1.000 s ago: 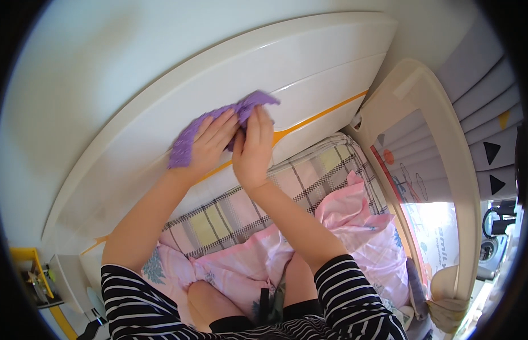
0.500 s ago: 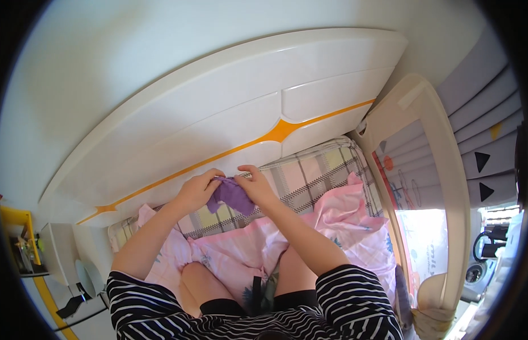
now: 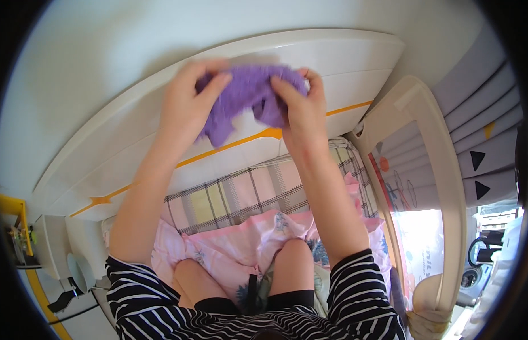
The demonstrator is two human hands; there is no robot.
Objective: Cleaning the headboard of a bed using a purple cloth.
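Note:
A purple piece of cloth (image 3: 241, 89) hangs stretched between my two raised hands, in front of the white headboard. My left hand (image 3: 190, 93) pinches its left end between thumb and fingers. At the right end, my right hand (image 3: 302, 102) grips the cloth the same way. The upper edge looks gathered, and loose parts droop below on both sides with a gap between them. Motion blurs the cloth a little, so its exact kind is unclear.
The white headboard (image 3: 230, 156) with an orange stripe rises ahead. Below lies a plaid mattress (image 3: 241, 190) with a pink floral sheet (image 3: 218, 249) around my legs. A cream bed guard (image 3: 454, 226) stands at the right, beside a grey curtain (image 3: 474, 130).
Both hands have lifted the purple cloth up and away from my lap. They are farther apart, and the cloth is spread wider between them.

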